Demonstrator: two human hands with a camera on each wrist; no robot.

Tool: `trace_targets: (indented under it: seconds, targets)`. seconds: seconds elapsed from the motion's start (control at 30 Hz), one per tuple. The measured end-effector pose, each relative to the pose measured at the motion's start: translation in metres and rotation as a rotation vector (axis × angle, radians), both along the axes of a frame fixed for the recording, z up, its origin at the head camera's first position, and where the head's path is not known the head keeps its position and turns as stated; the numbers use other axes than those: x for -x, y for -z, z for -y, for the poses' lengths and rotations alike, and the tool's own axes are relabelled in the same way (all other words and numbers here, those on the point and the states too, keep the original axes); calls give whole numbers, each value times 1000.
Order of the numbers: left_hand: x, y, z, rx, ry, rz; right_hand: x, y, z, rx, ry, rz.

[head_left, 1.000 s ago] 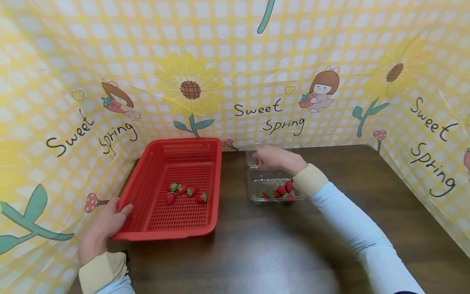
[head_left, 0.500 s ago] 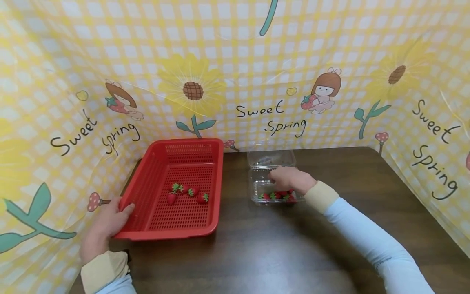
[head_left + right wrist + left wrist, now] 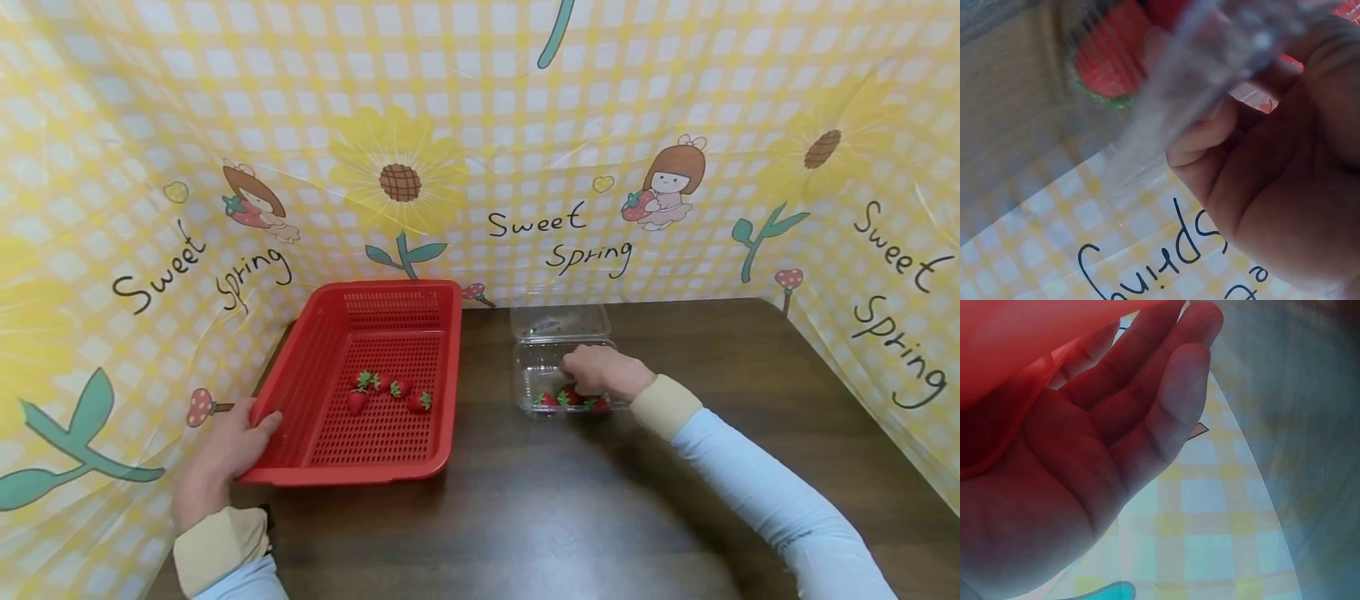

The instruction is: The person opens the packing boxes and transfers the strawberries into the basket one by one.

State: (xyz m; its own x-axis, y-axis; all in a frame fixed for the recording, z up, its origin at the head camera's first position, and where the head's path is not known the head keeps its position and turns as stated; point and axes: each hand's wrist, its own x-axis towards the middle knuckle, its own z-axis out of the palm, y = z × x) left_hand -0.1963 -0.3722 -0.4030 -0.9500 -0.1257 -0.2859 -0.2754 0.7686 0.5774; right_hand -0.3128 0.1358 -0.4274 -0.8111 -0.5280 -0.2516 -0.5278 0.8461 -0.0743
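Note:
My left hand [image 3: 234, 442] grips the left rim of a red plastic basket [image 3: 446, 400], thumb over the edge and fingers beneath. In the left wrist view, the fingers [image 3: 1138, 394] bend below the red rim. Several strawberries [image 3: 420, 402] with green tops lie on the basket's slotted floor. Inside a clear plastic clamshell box [image 3: 528, 375] my right hand [image 3: 606, 372] reaches down among several strawberries [image 3: 567, 396]. The right wrist view shows its fingers curled behind the clear wall, close to a strawberry [image 3: 1110, 53]. Whether they pinch one is hidden.
The box's clear lid [image 3: 558, 321] is folded back behind it. Both containers stand on a dark wooden table [image 3: 525, 500]. A yellow checked cloth [image 3: 480, 150] printed with flowers and lettering rises along the back and sides.
My right hand has moved from the box's lid toward the front and down among the strawberries. My left hand keeps its hold on the basket rim. The head view has shifted slightly.

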Motion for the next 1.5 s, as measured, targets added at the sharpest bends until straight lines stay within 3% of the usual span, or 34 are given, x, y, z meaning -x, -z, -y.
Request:
trace_targets:
  seconds: [0.33, 0.53, 0.9, 1.17, 1.5]
  targets:
    - [-1, -2, -1, -19, -6, 14, -1, 1, -3, 15, -44, -51]
    - [-1, -2, -1, -15, -11, 14, 2, -3, -3, 70, -70, -140]
    - [-1, 0, 0, -22, -23, 20, 9, -34, 8, 183, -81, -232]
    - [-3, 1, 1, -32, -29, 27, 7, -68, 48, 246, -166, -294]
    - [-3, 0, 1, -26, -22, 10, -3, -91, 117, 327, -310, -250]
